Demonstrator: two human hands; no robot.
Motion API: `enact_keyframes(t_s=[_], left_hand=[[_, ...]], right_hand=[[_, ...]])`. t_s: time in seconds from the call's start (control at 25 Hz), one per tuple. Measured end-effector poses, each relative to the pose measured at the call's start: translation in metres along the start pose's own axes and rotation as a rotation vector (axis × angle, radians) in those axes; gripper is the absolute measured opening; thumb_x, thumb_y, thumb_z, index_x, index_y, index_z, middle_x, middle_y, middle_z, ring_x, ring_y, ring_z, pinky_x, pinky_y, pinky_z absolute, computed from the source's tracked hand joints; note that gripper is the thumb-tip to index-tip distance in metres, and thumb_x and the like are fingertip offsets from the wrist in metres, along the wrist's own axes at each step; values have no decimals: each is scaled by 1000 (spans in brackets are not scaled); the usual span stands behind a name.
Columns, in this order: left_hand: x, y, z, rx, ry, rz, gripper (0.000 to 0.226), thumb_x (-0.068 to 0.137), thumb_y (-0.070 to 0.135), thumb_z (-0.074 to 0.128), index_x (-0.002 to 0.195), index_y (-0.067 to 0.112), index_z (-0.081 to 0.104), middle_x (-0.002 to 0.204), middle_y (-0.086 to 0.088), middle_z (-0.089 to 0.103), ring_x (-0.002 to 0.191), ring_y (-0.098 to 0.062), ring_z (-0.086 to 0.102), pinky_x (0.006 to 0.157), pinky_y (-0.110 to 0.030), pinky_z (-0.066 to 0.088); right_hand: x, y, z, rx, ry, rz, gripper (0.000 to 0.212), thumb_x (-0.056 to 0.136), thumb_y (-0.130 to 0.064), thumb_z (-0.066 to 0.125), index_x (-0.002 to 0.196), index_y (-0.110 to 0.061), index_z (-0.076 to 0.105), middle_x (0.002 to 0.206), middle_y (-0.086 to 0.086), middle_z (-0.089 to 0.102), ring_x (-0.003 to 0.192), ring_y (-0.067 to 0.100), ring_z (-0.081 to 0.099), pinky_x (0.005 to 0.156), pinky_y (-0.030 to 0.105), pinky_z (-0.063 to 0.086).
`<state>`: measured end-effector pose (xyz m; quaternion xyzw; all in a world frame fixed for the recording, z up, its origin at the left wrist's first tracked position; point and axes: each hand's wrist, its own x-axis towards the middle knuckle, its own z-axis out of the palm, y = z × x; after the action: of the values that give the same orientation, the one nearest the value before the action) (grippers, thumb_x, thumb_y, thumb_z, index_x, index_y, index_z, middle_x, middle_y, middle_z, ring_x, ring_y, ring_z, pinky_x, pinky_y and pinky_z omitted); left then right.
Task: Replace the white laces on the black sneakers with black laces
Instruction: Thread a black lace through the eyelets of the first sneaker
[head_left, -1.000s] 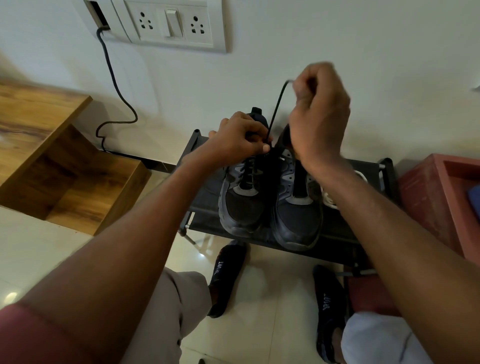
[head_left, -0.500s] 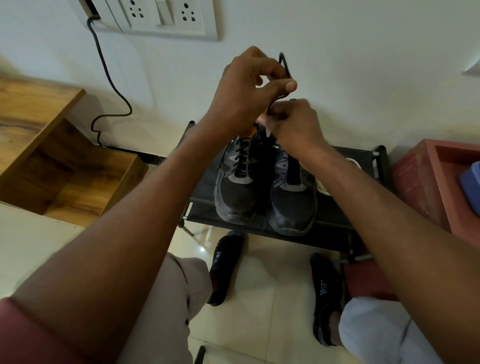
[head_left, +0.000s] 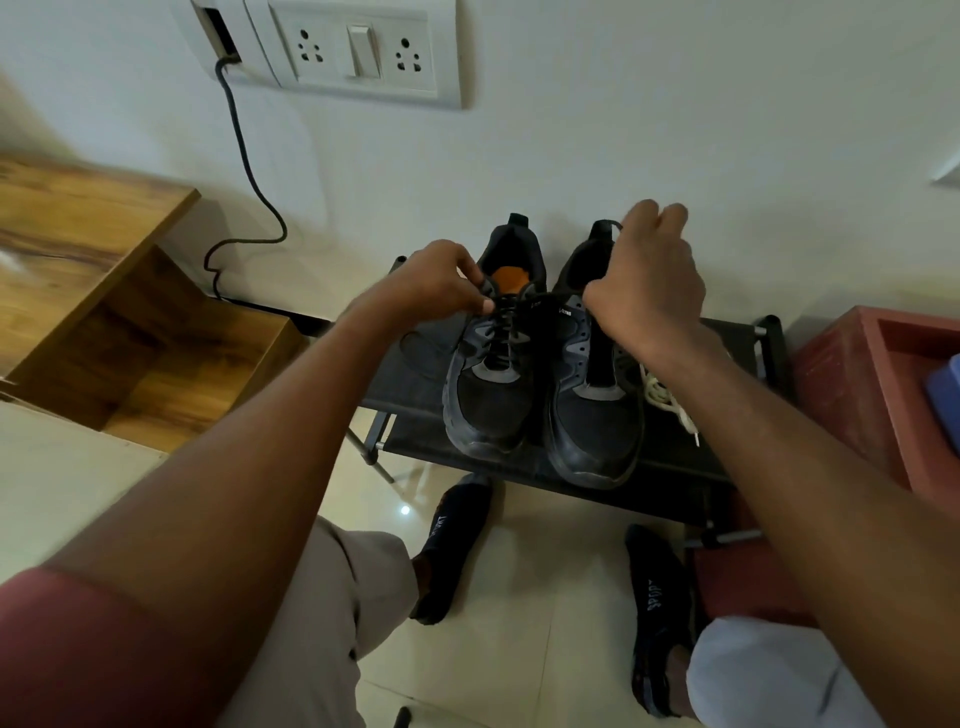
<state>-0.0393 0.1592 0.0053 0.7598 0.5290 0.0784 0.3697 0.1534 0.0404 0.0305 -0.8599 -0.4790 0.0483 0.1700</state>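
Note:
Two black sneakers stand side by side on a low black rack (head_left: 670, 457). The left sneaker (head_left: 493, 384) carries a black lace (head_left: 501, 338) through its eyelets. My left hand (head_left: 434, 283) pinches one end of that lace at the shoe's top left. My right hand (head_left: 649, 280) grips the other end, which runs taut across to it and loops out above the fingers. The right sneaker (head_left: 592, 415) shows no lace; my right hand covers its collar. White laces (head_left: 665, 402) lie bunched on the rack beside it.
A white wall with a socket panel (head_left: 363, 52) and a hanging cable (head_left: 249, 171) rises behind the rack. A wooden stepped shelf (head_left: 93, 291) stands at left, a red box (head_left: 883, 384) at right. My socked feet (head_left: 457, 540) rest on the tiled floor.
Both hands have come down from in front of the wall and spread apart, left hand to the left sneaker's top, right hand over the right sneaker, the lace now stretched between them.

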Motion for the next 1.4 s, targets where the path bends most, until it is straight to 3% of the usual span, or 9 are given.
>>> enact_keyframes(t_s=[0.2, 0.32, 0.44, 0.64, 0.88, 1.04, 1.2, 1.28, 1.4], left_hand=[[-1, 1, 5, -23, 18, 33, 17, 84, 11, 86, 89, 10, 70, 84, -8, 74, 77, -18, 72, 74, -30, 58], [1, -3, 5, 55, 49, 21, 10, 86, 13, 83, 85, 12, 73, 76, 1, 69, 73, -10, 64, 64, -22, 46], [0, -6, 4, 123, 120, 15, 8, 86, 14, 82, 83, 14, 75, 72, 7, 64, 72, -9, 59, 62, -26, 42], [-1, -9, 6, 180, 199, -16, 21, 87, 13, 77, 71, 22, 66, 70, 7, 62, 78, -22, 67, 70, -32, 45], [-4, -2, -2, 99, 115, -50, 10, 91, 18, 77, 85, 11, 74, 74, -6, 69, 72, -22, 64, 70, -33, 48], [-13, 4, -11, 19, -32, -45, 17, 97, 22, 70, 99, 5, 72, 71, -8, 70, 59, -17, 58, 61, -28, 47], [-22, 12, -18, 113, 7, -41, 36, 95, 39, 73, 86, 5, 77, 61, -7, 62, 59, -18, 57, 60, -28, 43], [-26, 20, -27, -97, 53, 4, 39, 95, 43, 73, 82, 6, 78, 62, -5, 62, 57, -16, 56, 62, -27, 44], [-38, 38, -39, -468, 110, 148, 41, 98, 40, 70, 90, 1, 77, 63, 2, 57, 58, -12, 53, 63, -26, 48]], right_hand=[[-8, -16, 29, -80, -58, -359, 35, 93, -26, 77, 124, -13, 66, 131, 7, 54, 120, 32, 50, 85, 43, 53], [-8, -17, 41, -44, -75, -321, 21, 98, -29, 72, 113, -14, 74, 102, 9, 69, 99, 29, 62, 76, 38, 52], [-2, -15, 34, 4, -16, -213, 13, 98, -27, 72, 103, -20, 81, 87, 5, 71, 76, 22, 55, 70, 33, 43], [-6, -16, 28, -14, 13, -152, 13, 98, -29, 73, 105, -23, 82, 93, 7, 75, 80, 25, 62, 71, 33, 45], [5, -10, 25, 5, -36, -145, 22, 93, -40, 77, 93, -18, 80, 93, 8, 71, 93, 32, 67, 76, 37, 55], [10, -5, 16, 184, -157, -222, 20, 89, -39, 80, 82, -20, 81, 105, 5, 67, 98, 27, 62, 86, 40, 56], [2, -13, 1, 579, -286, -115, 32, 92, -38, 77, 76, -11, 80, 83, 9, 75, 75, 21, 68, 73, 32, 54], [-2, -22, -9, 835, -343, -63, 36, 95, -35, 76, 78, -4, 76, 70, 7, 73, 65, 17, 67, 70, 25, 52], [-3, -31, -19, 1170, -444, -52, 30, 99, -33, 71, 84, -8, 69, 57, 4, 54, 51, 19, 51, 64, 35, 49]])
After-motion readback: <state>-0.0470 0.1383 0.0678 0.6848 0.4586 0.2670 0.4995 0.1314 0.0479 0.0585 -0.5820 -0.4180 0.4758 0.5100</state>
